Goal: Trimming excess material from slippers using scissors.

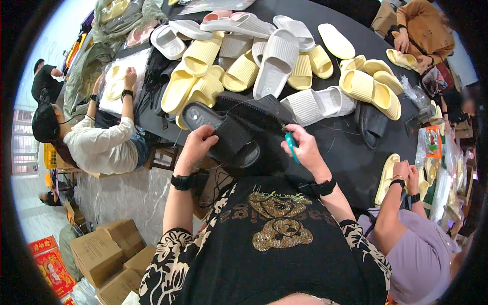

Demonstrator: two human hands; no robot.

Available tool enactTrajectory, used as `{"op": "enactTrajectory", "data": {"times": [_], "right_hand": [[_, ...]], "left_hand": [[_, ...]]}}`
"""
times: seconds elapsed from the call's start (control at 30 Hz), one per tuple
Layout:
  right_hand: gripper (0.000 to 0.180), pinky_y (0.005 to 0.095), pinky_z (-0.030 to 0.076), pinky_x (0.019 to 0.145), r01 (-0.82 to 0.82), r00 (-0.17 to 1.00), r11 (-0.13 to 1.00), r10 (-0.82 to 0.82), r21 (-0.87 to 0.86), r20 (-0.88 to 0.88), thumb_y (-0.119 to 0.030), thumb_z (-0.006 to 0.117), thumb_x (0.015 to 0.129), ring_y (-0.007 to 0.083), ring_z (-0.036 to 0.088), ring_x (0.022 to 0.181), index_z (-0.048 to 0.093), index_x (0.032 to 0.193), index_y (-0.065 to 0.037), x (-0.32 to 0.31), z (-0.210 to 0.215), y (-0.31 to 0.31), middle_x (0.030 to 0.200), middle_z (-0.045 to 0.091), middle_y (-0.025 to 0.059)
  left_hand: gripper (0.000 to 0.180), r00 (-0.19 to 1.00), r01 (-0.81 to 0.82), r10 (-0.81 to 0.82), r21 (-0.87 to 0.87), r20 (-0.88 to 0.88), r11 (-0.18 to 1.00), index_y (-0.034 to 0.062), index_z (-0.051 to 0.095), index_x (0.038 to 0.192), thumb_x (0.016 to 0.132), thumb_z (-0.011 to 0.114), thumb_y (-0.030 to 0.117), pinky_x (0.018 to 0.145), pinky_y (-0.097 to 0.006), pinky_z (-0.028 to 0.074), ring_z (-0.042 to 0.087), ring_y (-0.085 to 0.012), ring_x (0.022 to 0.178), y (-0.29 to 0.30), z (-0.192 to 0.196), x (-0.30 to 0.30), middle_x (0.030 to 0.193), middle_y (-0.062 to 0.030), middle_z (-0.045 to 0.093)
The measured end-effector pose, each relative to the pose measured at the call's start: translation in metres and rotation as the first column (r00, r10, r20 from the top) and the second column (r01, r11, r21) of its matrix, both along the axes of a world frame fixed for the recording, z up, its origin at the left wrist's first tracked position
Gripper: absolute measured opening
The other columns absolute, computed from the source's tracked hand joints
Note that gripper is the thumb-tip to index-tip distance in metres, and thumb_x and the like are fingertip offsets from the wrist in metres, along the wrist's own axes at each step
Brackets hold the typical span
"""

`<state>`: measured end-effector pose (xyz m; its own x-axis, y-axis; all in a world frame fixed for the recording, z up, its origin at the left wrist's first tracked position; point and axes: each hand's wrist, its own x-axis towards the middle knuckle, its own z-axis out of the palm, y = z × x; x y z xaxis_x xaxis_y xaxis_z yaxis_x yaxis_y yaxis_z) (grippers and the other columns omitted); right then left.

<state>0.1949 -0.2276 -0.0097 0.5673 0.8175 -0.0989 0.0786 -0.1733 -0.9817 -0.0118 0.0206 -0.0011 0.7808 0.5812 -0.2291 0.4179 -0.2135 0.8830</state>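
My left hand (196, 145) grips a black slide slipper (230, 136) by its side, thumb on top near the strap. The slipper is tilted, its footbed facing up, just over the near table edge. My right hand (308, 151) is closed round a small teal-handled tool (291, 145) that looks like thread snips; its tip is hard to make out against the dark slippers. Another black slipper (254, 108) lies just beyond the held one. Past it are a grey slipper (277, 63) and a pale yellow slipper (178, 89) in a loose pile.
The black table (351, 175) carries more grey, yellow and white slippers, plus a black pair (370, 124) at the right. Co-workers sit at the left (104, 142), right (414, 249) and far right (426, 33), handling slippers or bags. Cardboard boxes (99, 254) stand on the floor lower left.
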Motion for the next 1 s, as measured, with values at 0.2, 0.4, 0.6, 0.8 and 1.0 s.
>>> {"op": "enactTrajectory", "data": {"times": [0.2,0.4,0.6,0.8,1.0], "right_hand": [[0.043,0.0272,0.047,0.065,0.376,0.912,0.927,-0.371,0.004,0.173,-0.011,0.07,0.076,0.0122,0.056,0.07,0.051,0.113,0.002,0.024,-0.037,-0.013,0.08,0.062,0.0103],[0.047,0.0257,0.046,0.061,0.405,0.909,0.902,-0.381,-0.148,0.167,-0.011,0.071,0.075,0.0106,0.054,0.066,0.049,0.114,0.003,0.021,-0.042,-0.023,0.077,0.061,0.0087],[0.057,0.0246,0.047,0.057,0.409,0.885,0.902,-0.429,-0.134,-0.181,-0.012,0.07,0.077,0.0128,0.059,0.067,0.041,0.123,0.005,0.013,-0.033,-0.011,0.083,0.061,0.0086],[0.058,0.0242,0.046,0.05,0.43,0.838,0.9,-0.429,-0.075,-0.338,-0.009,0.065,0.079,0.0146,0.062,0.068,0.037,0.128,0.003,0.015,-0.053,-0.011,0.086,0.062,0.0094],[0.055,0.0239,0.046,0.049,0.432,0.816,0.902,-0.393,-0.004,-0.425,-0.003,0.062,0.079,0.0132,0.059,0.063,0.037,0.128,0.003,0.016,-0.037,-0.004,0.084,0.06,0.0077]], "left_hand": [[0.02,0.997,0.055,-0.052,0.055,-0.064,0.997,-0.0032,0.059,0.096,0.079,0.062,0.008,0.07,-0.025,0.045,0.056,-0.0104,0.076,0.003,0.027,-0.007,0.08,-0.003,0.061],[0.017,0.826,-0.106,0.423,-0.634,0.373,0.766,-0.0001,0.057,0.102,0.086,0.054,0.005,0.08,-0.027,0.046,0.057,-0.0132,0.088,0.023,0.04,-0.029,0.092,-0.0032,0.061],[0.024,0.716,-0.07,0.506,-0.672,0.48,0.737,-0.0012,0.052,0.113,0.092,0.045,0.009,0.086,-0.031,0.047,0.059,-0.0175,0.096,0.024,0.048,-0.021,0.107,-0.0087,0.06],[0.019,0.89,-0.042,0.246,-0.468,0.385,0.883,0.0016,0.059,0.104,0.086,0.058,0.007,0.079,-0.024,0.044,0.056,-0.0085,0.083,0.013,0.046,-0.006,0.093,0.0003,0.061],[0.021,0.965,0.255,-0.262,0.195,0.013,0.947,-0.0015,0.06,0.097,0.078,0.06,0.007,0.068,-0.029,0.047,0.06,-0.0173,0.076,0.007,0.049,0.027,0.08,-0.009,0.063]]}}
